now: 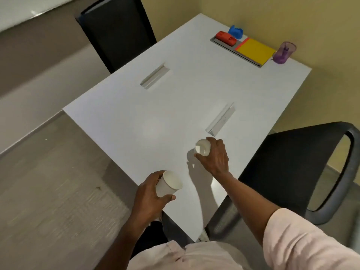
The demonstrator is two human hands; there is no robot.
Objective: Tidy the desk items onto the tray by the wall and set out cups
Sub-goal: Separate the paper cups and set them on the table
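Observation:
My right hand [215, 158] grips a white paper cup [202, 146] from the side, upright over the near right part of the white desk [155, 121]; whether it touches the surface I cannot tell. My left hand [150, 193] holds a second white paper cup [169, 183], tilted, over the desk's near edge. By the wall at the far end lies a grey tray [226, 44] with a red stapler [226, 37], a yellow notebook [255, 51] and a blue object [235, 31] at its far end. A purple pen holder [284, 53] stands right of the tray.
Two recessed slots, one at the left [154, 75] and one at the right [221, 119], are set into the desk top. A black chair [303, 162] stands at the desk's right side and another black chair [116, 30] at the far left. Grey floor lies to the left.

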